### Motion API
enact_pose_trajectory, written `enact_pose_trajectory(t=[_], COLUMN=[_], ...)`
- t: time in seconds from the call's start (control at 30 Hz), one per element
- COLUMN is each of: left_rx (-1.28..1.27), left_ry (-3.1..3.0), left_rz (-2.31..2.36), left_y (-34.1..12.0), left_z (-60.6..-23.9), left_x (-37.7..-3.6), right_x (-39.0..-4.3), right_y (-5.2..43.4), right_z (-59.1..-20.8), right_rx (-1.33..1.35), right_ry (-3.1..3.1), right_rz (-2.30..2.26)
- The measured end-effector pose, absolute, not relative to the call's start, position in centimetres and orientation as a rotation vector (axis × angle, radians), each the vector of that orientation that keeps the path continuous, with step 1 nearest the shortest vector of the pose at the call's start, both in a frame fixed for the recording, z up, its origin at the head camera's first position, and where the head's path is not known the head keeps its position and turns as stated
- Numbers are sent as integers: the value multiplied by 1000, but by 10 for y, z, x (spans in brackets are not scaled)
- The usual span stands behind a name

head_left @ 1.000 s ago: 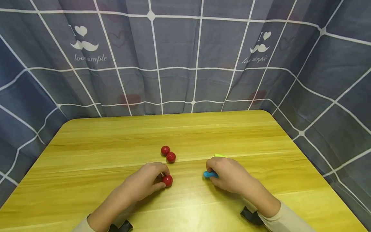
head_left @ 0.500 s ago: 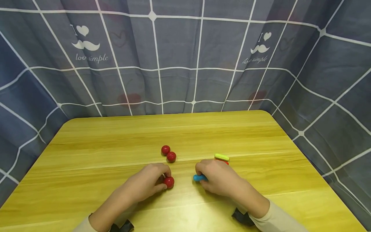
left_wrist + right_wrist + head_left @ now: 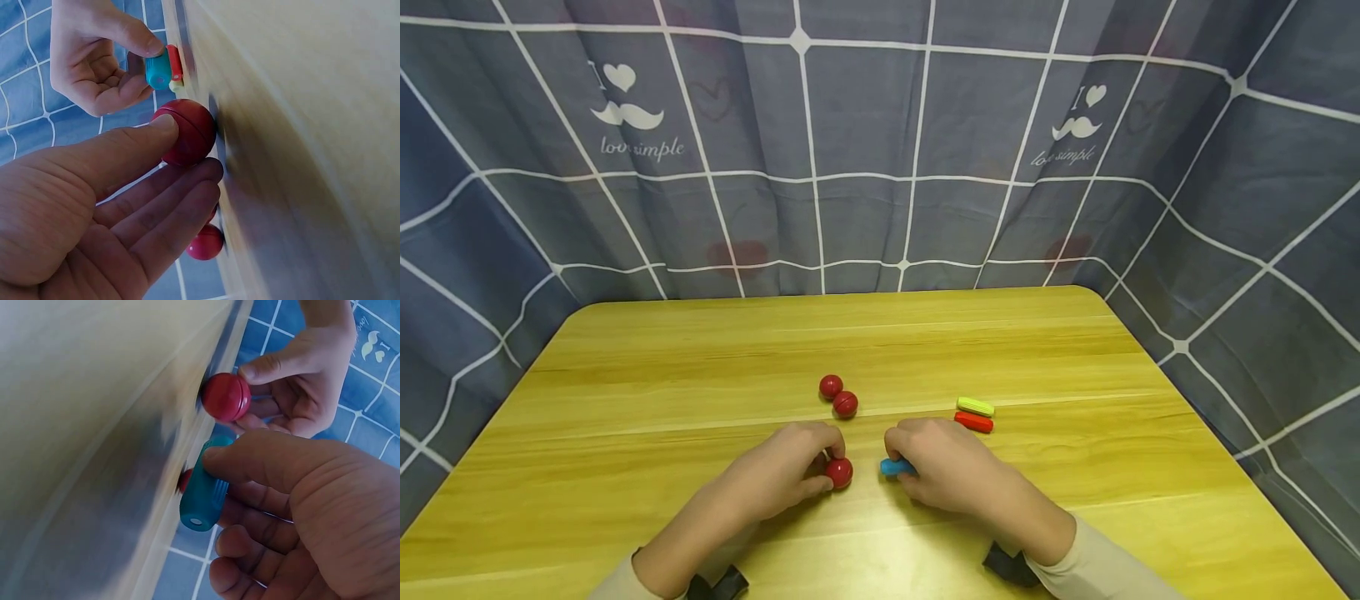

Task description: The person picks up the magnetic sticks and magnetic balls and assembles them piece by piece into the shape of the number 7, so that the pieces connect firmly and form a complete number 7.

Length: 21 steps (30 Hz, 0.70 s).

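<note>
Between thumb and fingers, my left hand (image 3: 790, 468) pinches a glossy red ball (image 3: 839, 473) with a groove around it, low at the tabletop. My right hand (image 3: 946, 467) pinches a small blue ribbed cylinder (image 3: 895, 467). A pale hole shows in the cylinder's end in the right wrist view, where thumb and fingers grip the cylinder (image 3: 205, 490). A short gap separates the held ball and the cylinder in the head view. Curled fingers of the right hand partly hide the cylinder there.
Two more red balls, one farther back (image 3: 831, 386) and one nearer (image 3: 846, 405), lie behind my left hand. Beyond my right hand lie a yellow-green cylinder (image 3: 976, 407) and a red one (image 3: 973, 422), side by side. A grey checked curtain (image 3: 865, 150) surrounds the wooden table (image 3: 662, 358).
My right hand has moved left with the blue cylinder, nearing the held ball and uncovering the red and yellow-green cylinders. The left hand keeps its grip, shifting slightly right.
</note>
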<state>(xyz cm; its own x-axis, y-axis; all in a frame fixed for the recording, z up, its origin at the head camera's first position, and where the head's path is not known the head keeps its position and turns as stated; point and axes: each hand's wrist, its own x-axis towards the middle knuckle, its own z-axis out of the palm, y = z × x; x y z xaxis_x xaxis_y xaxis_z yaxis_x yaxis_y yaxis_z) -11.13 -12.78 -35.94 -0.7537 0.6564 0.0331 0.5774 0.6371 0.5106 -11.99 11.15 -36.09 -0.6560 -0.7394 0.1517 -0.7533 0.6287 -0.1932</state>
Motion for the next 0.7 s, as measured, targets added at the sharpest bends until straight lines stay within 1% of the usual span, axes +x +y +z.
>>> enact_pose_trajectory(t=[0.7], left_rx=[1025], left_ry=[2686], left_rz=[788], left_y=[-129], left_z=[-360], left_x=[-111], right_x=[-121], right_y=[87], right_z=[-362], right_rx=[1307], right_ry=[-2777], right_rz=[297])
